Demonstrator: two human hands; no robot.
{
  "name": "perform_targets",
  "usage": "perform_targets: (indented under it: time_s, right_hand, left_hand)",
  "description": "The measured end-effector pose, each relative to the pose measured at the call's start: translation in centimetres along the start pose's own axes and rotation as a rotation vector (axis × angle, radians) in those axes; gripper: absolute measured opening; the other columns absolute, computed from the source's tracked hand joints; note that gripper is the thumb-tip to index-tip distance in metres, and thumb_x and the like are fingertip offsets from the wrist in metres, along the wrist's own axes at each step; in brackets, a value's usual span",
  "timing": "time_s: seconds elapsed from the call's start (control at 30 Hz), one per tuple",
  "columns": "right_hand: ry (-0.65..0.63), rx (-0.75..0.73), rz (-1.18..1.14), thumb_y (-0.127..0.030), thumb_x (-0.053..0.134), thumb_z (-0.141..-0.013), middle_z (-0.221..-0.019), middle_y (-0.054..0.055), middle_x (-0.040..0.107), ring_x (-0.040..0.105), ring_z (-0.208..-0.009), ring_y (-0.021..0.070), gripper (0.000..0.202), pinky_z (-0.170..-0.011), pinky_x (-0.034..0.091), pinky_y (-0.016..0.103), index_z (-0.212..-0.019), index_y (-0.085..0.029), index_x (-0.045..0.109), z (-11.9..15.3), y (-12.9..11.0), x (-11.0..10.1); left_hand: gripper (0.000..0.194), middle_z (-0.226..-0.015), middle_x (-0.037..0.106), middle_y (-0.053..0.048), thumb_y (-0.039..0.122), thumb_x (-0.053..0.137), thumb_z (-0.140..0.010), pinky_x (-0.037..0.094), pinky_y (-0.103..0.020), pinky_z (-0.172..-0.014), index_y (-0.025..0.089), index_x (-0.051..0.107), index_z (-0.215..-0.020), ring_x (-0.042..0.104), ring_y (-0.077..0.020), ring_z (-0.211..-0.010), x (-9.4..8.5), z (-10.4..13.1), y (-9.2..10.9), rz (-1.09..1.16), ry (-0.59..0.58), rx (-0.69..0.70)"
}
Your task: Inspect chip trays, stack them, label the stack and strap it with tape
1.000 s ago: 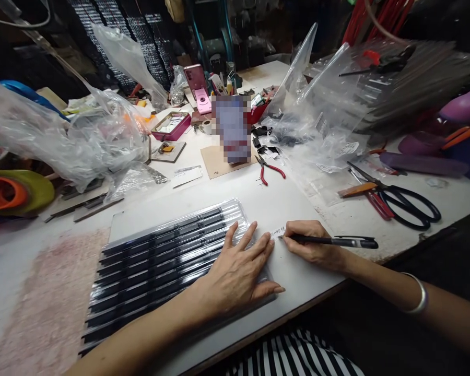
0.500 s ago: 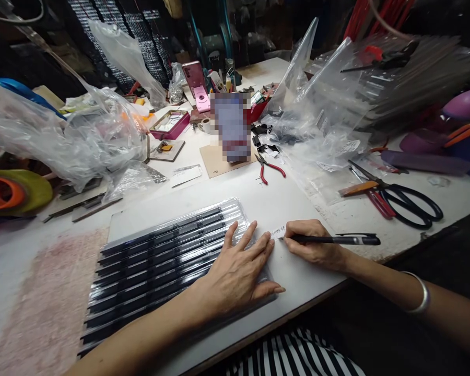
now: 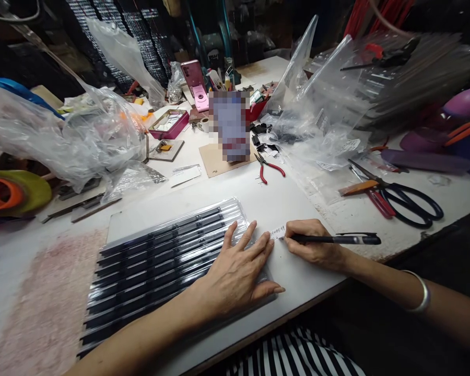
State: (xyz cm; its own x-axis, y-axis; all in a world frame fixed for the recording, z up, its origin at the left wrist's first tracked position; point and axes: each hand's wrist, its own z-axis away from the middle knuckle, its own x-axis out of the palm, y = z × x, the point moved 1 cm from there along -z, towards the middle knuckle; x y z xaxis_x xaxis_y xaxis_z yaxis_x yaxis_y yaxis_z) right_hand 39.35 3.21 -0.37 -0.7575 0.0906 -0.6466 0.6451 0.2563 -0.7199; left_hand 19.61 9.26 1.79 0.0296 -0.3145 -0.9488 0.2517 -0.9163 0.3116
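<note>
hardly anything has moved since a second ago: the back end of the black pen (image 3: 337, 239) sits a touch farther out toward three o'clock, while the left hand (image 3: 238, 266) keeps its place. taking twelve as straight away from the person, the right hand (image 3: 309, 243) has its fingers pinched firmly around the pen near the tip, with no slack showing. the pen's long axis runs almost level, its point at nine o'clock and its clip end at three. just off that point lies a small white slip (image 3: 277, 232) with a line of handwriting, at about ten o'clock from the right fingertips, its own length slanting from eight toward two. it fills the narrow gap between the hands; the pen makes the right the nearer one, though the left fingertips reach its eight o'clock end, and whether they press on it is hard to tell. the left hand grips nothing: its fingers spread flat over the right side of a clear plastic tray (image 3: 238, 209), which holds rows of black strips (image 3: 164, 263). red-handled pliers (image 3: 262, 172) lie at eleven o'clock from the right hand, black scissors (image 3: 384, 185) at two.
</note>
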Motion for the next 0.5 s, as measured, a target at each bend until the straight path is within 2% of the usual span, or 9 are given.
perform_targets:
  time_s: [0.33,0.4,0.5]
  right_hand:
    - [0.007,-0.006,-0.023,-0.011,0.046,-0.075,-0.053,-0.006,0.036,0.034,-0.049,0.0080,0.018,-0.050,0.029,0.023,-0.060,-0.020,0.040,-0.1,-0.1,0.0]
    - [0.006,0.036,-0.057,-0.012,0.047,-0.075,-0.053,-0.006,0.037,0.034,-0.048,0.0080,0.018,-0.049,0.029,0.023,-0.059,-0.019,0.041,-0.2,-0.2,-0.2]
    - [0.041,0.203,-0.220,-0.016,0.050,-0.075,-0.052,-0.005,0.043,0.037,-0.049,0.0089,0.016,-0.048,0.030,0.023,-0.060,-0.019,0.045,-0.7,-0.1,-1.0]
  left_hand:
    - [0.073,-0.140,0.043,-0.010,0.066,0.027,-0.085,0.003,-0.060,-0.107,0.017,0.035,-0.138,0.018,-0.0355,-0.136,0.0,0.0,0.0,0.013,-0.019,-0.007]
    - [0.072,-0.140,0.043,-0.009,0.066,0.027,-0.086,0.004,-0.060,-0.107,0.017,0.035,-0.138,0.019,-0.0352,-0.136,0.0,0.0,0.0,0.014,-0.018,-0.005]
    - [0.072,-0.141,0.041,-0.009,0.066,0.027,-0.086,0.003,-0.059,-0.108,0.018,0.034,-0.138,0.018,-0.0349,-0.136,-0.1,0.0,-0.1,0.008,-0.020,-0.005]
